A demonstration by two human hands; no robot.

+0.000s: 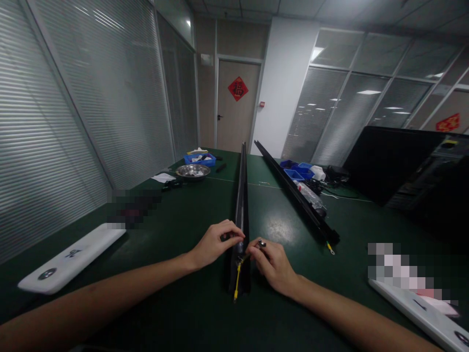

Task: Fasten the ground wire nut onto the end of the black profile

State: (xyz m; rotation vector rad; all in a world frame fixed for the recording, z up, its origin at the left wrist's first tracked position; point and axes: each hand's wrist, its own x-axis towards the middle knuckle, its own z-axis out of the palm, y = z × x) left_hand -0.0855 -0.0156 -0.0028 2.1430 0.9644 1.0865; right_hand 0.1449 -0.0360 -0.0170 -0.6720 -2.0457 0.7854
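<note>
Right, nearest me a yellow lead (236, 283) pokes out over the near end of the black rail (240, 200), which runs lengthwise away from me on the green counter (183, 220). Catch that lead w/ a forearm & it could tug its joint, which I can't see. R hand (273, 264) pinches a slim item w/ a shiny end (261, 243), prob. a tool, close by the lead; a slip there could nick it, esp. b/c the channel's dark & tight. L hand (219, 239) has thumb & fingertips drawn together at the rail, just ahead; can't tell if they grip anything. If not, the rail might twist under side load, as I see no clamp. 2nd rail (293, 193) lies off to the right; an elbow knock could push it into the blue bins (293, 174). Farther L, a steel bowl (193, 171) holds small bits: one bump, they'd prob. scatter.
</note>
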